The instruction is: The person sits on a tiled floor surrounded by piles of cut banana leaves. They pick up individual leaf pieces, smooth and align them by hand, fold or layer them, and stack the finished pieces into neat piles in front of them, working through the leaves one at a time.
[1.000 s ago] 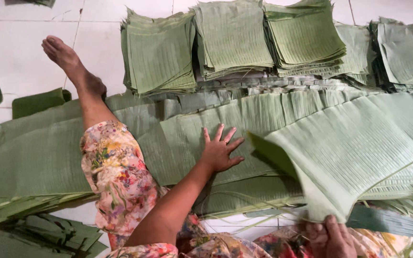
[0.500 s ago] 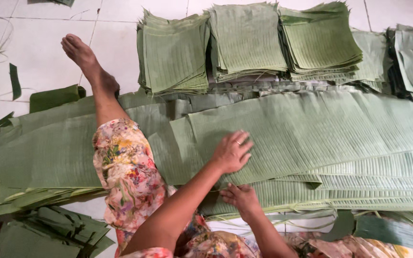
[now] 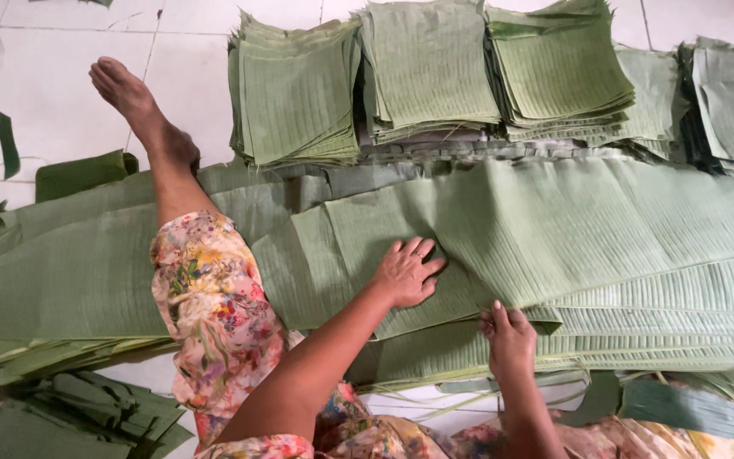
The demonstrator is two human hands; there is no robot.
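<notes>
1. Banana leaf strip [image 3: 571, 229], long and pale green, lies flat on top of a layered heap of leaves [image 3: 70, 280] that runs across the white tiled floor [image 3: 36, 76].
2. Behind it stand several stacks of cut square leaves [image 3: 426, 72], side by side.
3. One bare leg [image 3: 172, 178] in floral cloth stretches over the heap, foot on the tiles.
4. Left hand [image 3: 407, 274] presses palm down on the top strip, fingers spread slightly and flat, gripping nothing.
5. Right hand [image 3: 510, 336] sits at the strip's near edge, fingers curled together on that edge; whether it pinches the leaf, I cannot tell.
</notes>
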